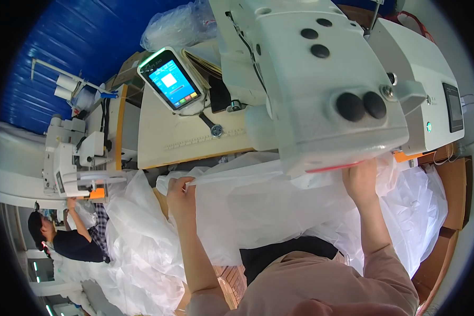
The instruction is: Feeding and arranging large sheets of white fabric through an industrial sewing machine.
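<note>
A thin, translucent white sheet (pixel 258 210) spans the space between my hands and drapes over my lap. With thumb and fingers pinched, my left hand (pixel 181 197) grips its upper edge near the table. My right hand (pixel 361 181) is at the sheet's right part, reaching under the head of a large white machine (pixel 332 126), which looks like an industrial sewing machine. That machine hides the fingertips of this hand, so its grip does not show. A red line or strip (pixel 334 167) shows along the lower front of the machine head.
On the machine table (pixel 155 134) stand a lit touchscreen panel (pixel 173 81) and a wristwatch (pixel 217 130) near ruler markings. Bunched white sheeting (pixel 137 237) lies left; more (pixel 416 210) sits right, by a cardboard box (pixel 441 258). Further left, another person (pixel 79 242) works at a similar machine (pixel 68 158).
</note>
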Tool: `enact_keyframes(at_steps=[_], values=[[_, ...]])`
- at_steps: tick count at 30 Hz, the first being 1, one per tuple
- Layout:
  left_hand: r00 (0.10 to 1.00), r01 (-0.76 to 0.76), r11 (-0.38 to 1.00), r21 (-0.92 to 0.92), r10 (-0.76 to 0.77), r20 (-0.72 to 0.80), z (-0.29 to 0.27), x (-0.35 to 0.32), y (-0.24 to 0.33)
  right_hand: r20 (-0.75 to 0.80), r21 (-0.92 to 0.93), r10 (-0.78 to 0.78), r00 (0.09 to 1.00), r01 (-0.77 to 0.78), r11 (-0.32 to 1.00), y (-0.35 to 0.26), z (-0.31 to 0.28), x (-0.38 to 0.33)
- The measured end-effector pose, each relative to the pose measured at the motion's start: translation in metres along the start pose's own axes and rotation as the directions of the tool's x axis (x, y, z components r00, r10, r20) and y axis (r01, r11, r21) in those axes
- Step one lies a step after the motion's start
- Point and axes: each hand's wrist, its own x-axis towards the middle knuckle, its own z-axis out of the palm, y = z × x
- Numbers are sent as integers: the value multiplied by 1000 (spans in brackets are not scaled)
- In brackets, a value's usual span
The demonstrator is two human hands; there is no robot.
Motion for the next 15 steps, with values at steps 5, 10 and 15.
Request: enact_keyframes(at_steps=[5, 10, 15], values=[[986, -62, 997, -43, 55, -155, -7, 3, -16, 127, 114, 201, 971, -216, 970, 11, 0, -19], [992, -33, 999, 2, 33, -118, -34, -9, -21, 236, 120, 376, 896, -411, 904, 10, 10, -28], [961, 17, 970, 242, 51, -272, -43, -24, -6, 134, 267, 118, 984, -150, 952, -10, 12, -8]])
